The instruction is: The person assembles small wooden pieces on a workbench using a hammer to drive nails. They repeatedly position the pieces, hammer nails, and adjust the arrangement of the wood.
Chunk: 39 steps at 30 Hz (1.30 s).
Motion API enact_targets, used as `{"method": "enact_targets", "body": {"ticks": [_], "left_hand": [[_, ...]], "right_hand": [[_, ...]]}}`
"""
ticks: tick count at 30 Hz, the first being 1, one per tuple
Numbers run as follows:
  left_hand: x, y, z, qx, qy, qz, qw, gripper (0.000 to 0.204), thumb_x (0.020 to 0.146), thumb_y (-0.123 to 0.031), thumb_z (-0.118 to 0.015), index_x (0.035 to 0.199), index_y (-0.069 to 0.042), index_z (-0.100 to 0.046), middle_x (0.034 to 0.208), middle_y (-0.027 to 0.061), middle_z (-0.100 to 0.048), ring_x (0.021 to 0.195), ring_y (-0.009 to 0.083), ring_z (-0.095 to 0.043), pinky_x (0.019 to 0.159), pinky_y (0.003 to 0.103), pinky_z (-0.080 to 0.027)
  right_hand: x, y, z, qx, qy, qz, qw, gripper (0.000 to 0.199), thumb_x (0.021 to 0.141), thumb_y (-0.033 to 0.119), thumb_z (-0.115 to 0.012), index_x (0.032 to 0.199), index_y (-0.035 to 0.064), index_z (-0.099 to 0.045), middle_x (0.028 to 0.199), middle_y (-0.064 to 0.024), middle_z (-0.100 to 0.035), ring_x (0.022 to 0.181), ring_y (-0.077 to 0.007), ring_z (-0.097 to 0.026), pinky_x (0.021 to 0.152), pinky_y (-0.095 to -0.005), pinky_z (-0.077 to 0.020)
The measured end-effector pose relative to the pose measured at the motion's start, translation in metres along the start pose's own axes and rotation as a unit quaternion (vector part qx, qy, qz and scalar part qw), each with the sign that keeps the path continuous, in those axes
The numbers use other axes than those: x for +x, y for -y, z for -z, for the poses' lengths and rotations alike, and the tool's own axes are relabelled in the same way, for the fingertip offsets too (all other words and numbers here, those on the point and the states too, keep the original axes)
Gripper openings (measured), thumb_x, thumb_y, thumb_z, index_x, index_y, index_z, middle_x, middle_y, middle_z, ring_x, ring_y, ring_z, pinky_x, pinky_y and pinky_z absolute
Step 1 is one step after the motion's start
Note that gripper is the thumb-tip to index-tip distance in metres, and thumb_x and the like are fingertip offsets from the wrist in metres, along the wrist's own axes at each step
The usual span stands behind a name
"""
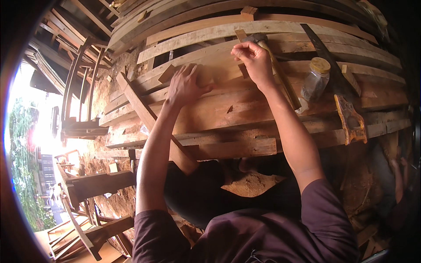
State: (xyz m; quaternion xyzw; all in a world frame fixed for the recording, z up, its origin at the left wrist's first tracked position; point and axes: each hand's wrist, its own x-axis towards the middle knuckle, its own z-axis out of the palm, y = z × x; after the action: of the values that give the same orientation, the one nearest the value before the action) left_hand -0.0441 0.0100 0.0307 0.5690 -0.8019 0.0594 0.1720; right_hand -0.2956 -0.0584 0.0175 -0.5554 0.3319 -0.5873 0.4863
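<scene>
My left hand point(187, 84) lies palm down with fingers spread on a reddish wooden piece on the plank bench point(206, 116). Raised a little above the boards, my right hand point(255, 60) has thumb and fingertips pinched together. Whatever may be in that pinch is too small to make out. A hammer point(284, 81) rests just right of the right hand, its dark head beyond the fingers and its handle toward me. A clear jar point(315, 83) with a yellow lid stands farther right, with small dark contents. Near the left fingers is a small wood block point(166, 74).
A handsaw point(350, 119) with a worn yellow handle lies at the right, its dark blade pointing away. A slanted wooden bar point(139, 101) crosses the bench's left end. Wooden frames point(85, 87) stand at the left. Another person's arm point(398, 179) shows at the right edge.
</scene>
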Motion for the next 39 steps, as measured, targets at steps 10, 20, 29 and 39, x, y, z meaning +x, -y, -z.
{"method": "enact_targets", "body": {"ticks": [10,20,29,39], "left_hand": [[-0.006,0.001,-0.001,-0.020,0.039,0.039,0.998,0.094,0.082,-0.062,-0.086,0.155,-0.011,-0.055,0.148,0.0170,-0.062,0.137,0.0392,-0.060,0.114,0.052,-0.049],[-0.011,0.010,-0.009,0.004,-0.002,-0.017,1.000,0.082,0.090,-0.054,-0.082,0.154,-0.009,-0.058,0.150,0.0162,-0.061,0.138,0.0388,-0.058,0.117,0.050,-0.044],[-0.013,0.012,-0.009,-0.116,0.001,0.077,0.990,0.077,0.099,-0.048,-0.076,0.159,-0.007,-0.051,0.154,0.0201,-0.058,0.143,0.0386,-0.054,0.119,0.051,-0.042],[0.015,-0.011,0.012,-0.099,-0.163,-0.036,0.981,0.020,0.097,-0.022,-0.079,0.114,-0.012,-0.084,0.115,0.0099,-0.079,0.110,0.0320,-0.073,0.096,0.043,-0.059]], "right_hand": [[-0.008,0.004,-0.012,-0.061,0.090,0.021,0.994,0.020,0.102,0.020,-0.079,0.110,0.0023,-0.077,0.099,-0.0041,-0.081,0.087,-0.0105,-0.073,0.083,-0.0275,-0.0585],[-0.014,0.005,-0.017,-0.200,0.047,0.108,0.973,0.016,0.100,0.015,-0.079,0.107,0.0009,-0.080,0.096,-0.0065,-0.083,0.091,-0.0131,-0.078,0.083,-0.0274,-0.0598],[-0.015,0.004,-0.023,-0.234,0.073,0.164,0.955,0.016,0.098,0.016,-0.081,0.107,0.0028,-0.080,0.096,-0.0084,-0.083,0.088,-0.0143,-0.079,0.080,-0.0284,-0.0611],[-0.016,-0.001,-0.026,-0.333,0.092,0.159,0.925,0.016,0.100,0.019,-0.078,0.112,0.0104,-0.082,0.098,-0.0069,-0.083,0.085,-0.0154,-0.080,0.076,-0.0281,-0.0606]]}}
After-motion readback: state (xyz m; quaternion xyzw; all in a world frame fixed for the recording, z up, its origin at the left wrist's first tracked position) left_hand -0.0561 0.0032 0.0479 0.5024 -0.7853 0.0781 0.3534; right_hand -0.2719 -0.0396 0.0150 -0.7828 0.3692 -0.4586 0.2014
